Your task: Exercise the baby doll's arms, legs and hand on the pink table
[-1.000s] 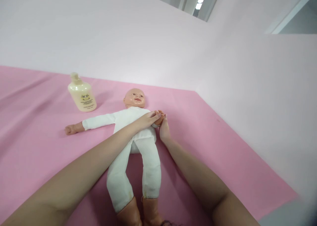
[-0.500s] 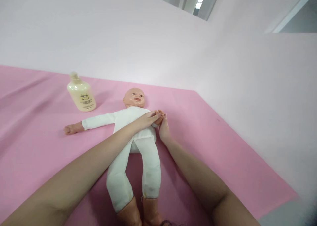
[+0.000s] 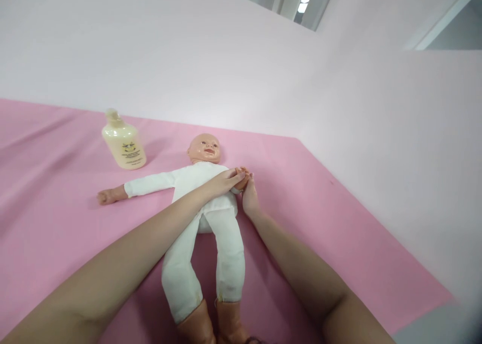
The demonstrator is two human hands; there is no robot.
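Your left hand (image 3: 223, 182) is lying across the doll (image 3: 205, 203), fingers curled on the doll's small hand (image 3: 242, 178); your right hand (image 3: 249, 197) is pinching it from below. The doll is lying face-up on the pink counter (image 3: 320, 218), near a cream bottle (image 3: 123, 144).

One camera on the person's head looks forward and down, close over the doll (image 3: 205, 198) lying on the pink cloth (image 3: 56, 218) by the wall.
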